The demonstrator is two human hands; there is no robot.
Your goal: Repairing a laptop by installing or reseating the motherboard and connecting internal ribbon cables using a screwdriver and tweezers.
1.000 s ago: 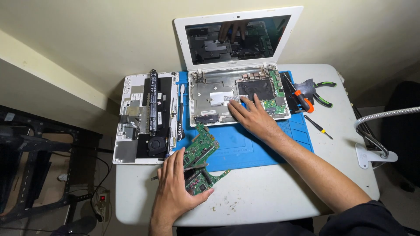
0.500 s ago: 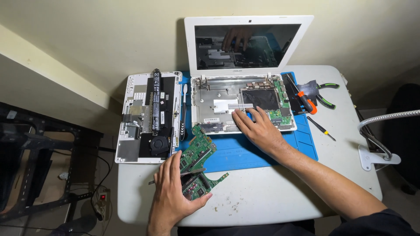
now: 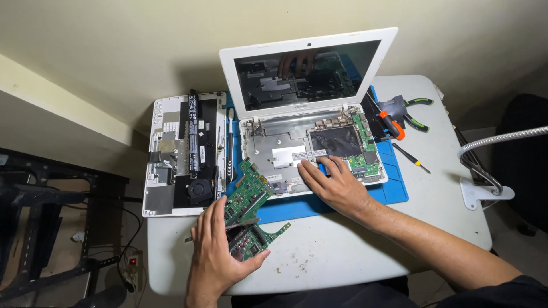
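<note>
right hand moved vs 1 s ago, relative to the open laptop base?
Yes. The right hand has slid toward the person across the laptop base, from the black patch to the base's near edge.
</note>
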